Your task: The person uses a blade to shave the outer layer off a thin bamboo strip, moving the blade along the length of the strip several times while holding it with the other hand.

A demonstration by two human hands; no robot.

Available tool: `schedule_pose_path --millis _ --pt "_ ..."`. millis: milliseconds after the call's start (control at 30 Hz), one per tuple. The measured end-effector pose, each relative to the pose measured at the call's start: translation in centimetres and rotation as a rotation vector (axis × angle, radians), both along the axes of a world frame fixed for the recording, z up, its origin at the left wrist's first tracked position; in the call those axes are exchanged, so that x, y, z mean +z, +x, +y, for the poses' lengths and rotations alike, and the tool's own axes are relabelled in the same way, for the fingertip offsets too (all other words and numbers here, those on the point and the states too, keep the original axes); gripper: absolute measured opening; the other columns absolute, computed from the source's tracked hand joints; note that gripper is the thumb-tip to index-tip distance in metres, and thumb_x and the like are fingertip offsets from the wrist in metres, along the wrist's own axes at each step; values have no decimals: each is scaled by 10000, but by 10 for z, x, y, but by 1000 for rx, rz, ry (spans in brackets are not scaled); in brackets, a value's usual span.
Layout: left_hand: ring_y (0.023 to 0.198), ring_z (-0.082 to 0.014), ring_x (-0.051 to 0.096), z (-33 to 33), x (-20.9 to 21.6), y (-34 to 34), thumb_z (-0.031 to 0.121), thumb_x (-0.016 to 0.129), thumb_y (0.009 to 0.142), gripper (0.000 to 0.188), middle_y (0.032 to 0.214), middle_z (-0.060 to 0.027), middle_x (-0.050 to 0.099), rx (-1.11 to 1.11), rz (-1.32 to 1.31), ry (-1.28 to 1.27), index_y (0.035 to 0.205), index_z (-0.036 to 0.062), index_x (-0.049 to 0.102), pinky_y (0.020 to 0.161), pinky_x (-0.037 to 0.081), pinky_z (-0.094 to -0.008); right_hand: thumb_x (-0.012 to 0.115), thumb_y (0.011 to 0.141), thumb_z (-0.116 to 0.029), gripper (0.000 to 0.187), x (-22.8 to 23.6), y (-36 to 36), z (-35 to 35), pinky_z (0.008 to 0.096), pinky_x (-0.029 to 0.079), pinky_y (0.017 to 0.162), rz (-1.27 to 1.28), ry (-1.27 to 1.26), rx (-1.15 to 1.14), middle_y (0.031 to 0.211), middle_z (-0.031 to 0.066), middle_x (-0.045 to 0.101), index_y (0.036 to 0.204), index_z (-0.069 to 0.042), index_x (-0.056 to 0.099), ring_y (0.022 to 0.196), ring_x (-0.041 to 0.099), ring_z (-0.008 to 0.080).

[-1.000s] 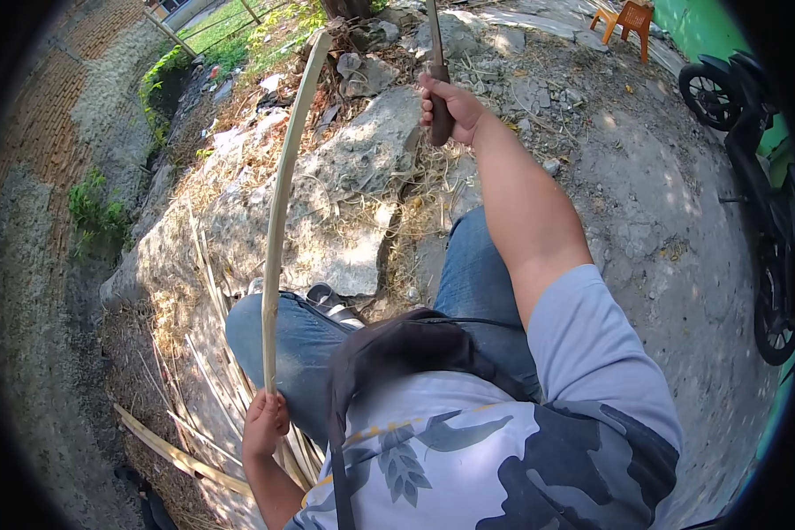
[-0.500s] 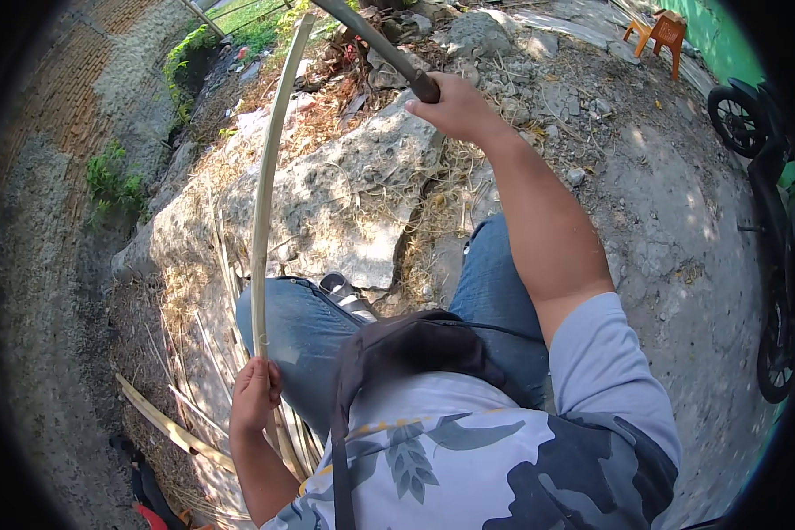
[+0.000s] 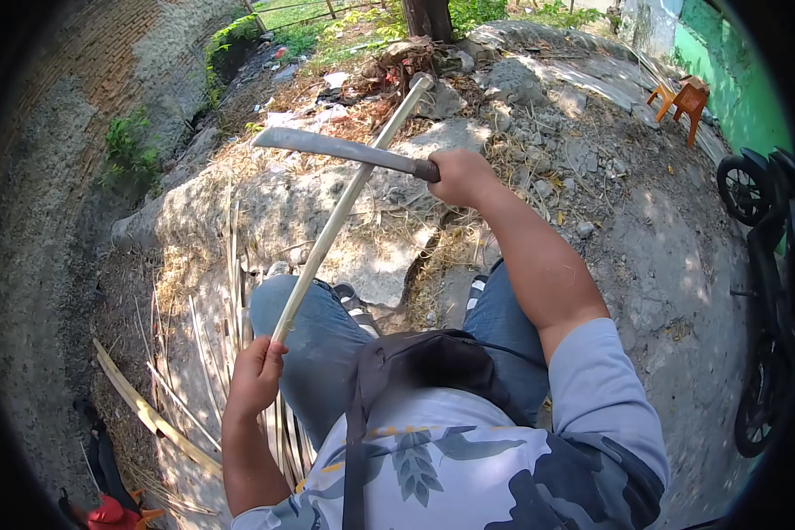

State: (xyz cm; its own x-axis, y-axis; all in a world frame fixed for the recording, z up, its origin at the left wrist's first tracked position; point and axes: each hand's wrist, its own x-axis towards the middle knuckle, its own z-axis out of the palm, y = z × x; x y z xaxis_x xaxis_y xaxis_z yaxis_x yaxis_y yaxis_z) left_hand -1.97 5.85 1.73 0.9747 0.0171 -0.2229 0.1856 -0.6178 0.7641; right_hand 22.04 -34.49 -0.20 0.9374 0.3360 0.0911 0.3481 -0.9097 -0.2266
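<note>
My left hand (image 3: 258, 373) is closed round the near end of a long pale split bamboo strip (image 3: 327, 231), beside my left knee. The strip slants away from me, up and to the right. In my right hand (image 3: 461, 177) is the handle of a machete (image 3: 337, 151), its grey blade pointing left. The blade crosses over the strip near its far end; whether they touch I cannot tell. More thin strips (image 3: 284, 433) lie on the ground under and beside my left forearm.
A large concrete slab (image 3: 238, 208) lies ahead of my feet, with rubble and dry fibres around it. A wider bamboo piece (image 3: 155, 415) rests at left. A motorbike (image 3: 764, 265) and an orange stool (image 3: 691, 106) stand at right. Another person (image 3: 110, 481) shows at lower left.
The machete has swung down from upright to lie across the strip, pointing left. The strip's far end has tilted to the right. My view has shifted slightly.
</note>
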Motion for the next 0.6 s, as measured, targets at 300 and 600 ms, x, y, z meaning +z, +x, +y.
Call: schedule_pose_path --millis 300,600 --pt "533 -309 490 -21 8 -17 234 593 1017 281 639 -218 536 8 -120 270 852 7 597 538 404 -417 708 779 -219 530 -22 -5 35 386 534 824 200 914 21 998 159 719 1292 -124 618 884 692 273" --pt "785 -382 625 6 16 -36 210 633 974 209 841 -207 627 -44 -248 460 941 4 620 715 481 -453 703 747 -231 440 -28 -33 71 424 547 846 231 484 184 1002 212 721 1160 -80 690 960 701 365"
